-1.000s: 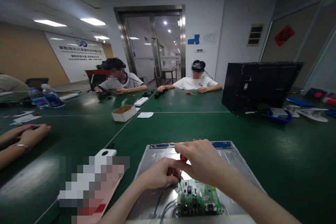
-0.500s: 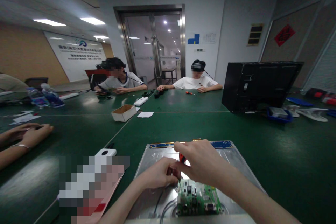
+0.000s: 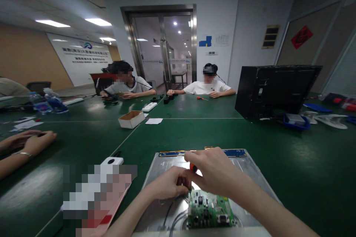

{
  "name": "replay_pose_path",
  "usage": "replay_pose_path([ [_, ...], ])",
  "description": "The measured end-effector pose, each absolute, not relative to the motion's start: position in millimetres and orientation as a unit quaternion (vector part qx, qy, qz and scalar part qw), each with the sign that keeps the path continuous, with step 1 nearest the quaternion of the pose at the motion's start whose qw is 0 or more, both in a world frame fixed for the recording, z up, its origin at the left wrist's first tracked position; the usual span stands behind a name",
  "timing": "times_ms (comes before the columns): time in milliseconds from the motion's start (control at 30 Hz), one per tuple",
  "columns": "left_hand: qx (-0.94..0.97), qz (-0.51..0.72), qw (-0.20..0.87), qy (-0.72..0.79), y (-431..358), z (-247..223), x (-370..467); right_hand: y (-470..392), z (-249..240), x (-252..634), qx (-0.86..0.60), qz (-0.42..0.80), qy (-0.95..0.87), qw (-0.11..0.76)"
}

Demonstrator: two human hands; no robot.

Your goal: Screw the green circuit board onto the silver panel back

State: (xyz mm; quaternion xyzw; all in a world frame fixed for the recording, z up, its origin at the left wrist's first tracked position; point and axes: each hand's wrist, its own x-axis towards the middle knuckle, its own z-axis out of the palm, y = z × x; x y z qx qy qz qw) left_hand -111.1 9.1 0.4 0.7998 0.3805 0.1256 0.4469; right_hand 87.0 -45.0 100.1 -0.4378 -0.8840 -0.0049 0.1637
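A silver metal panel (image 3: 250,172) lies on the green table in front of me, with a green circuit board (image 3: 210,213) on its near part. My right hand (image 3: 214,170) grips a red-handled screwdriver (image 3: 193,167) whose tip points down at the board's far left corner. My left hand (image 3: 167,185) is closed around the screwdriver's lower shaft just above the board. Black cables (image 3: 169,216) run over the panel left of the board.
A black monitor back (image 3: 274,89) stands at right. A small cardboard box (image 3: 131,119) and white paper (image 3: 154,121) sit mid-table. Two people sit at the far side; another person's hands (image 3: 26,141) rest at left. A white device (image 3: 112,161) lies left of the panel.
Hardly anything differs; my hands shifted only slightly on the screwdriver, and the other person's hands at left moved a little.
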Motion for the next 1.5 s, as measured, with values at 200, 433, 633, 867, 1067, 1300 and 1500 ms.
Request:
replay_pose_path([
  [200,0.800,0.133,0.450,0.373,8.5,1.1,-110.5,-46.5,101.3,85.6,-0.431,0.010,-0.887,0.166],
  [433,0.806,0.144,0.447,0.360,10.9,-4.9,-111.1,-48.4,106.0,90.1,-0.407,0.014,-0.899,0.160],
  [633,0.805,0.130,0.455,0.357,11.7,-1.1,-111.8,-44.9,103.2,88.4,-0.442,-0.004,-0.885,0.144],
  [867,0.802,0.136,0.461,0.355,10.6,-2.0,-110.2,-48.2,103.6,88.9,-0.415,0.025,-0.893,0.170],
  [1067,0.802,0.129,0.462,0.356,9.5,3.4,-110.2,-44.6,103.1,88.8,-0.448,0.000,-0.882,0.143],
  [1300,0.801,0.131,0.456,0.366,6.8,2.3,-108.3,-47.3,103.0,89.4,-0.416,0.026,-0.895,0.160],
  [1500,0.806,0.128,0.454,0.357,9.6,3.2,-108.4,-49.0,108.8,91.2,-0.423,0.013,-0.894,0.144],
])
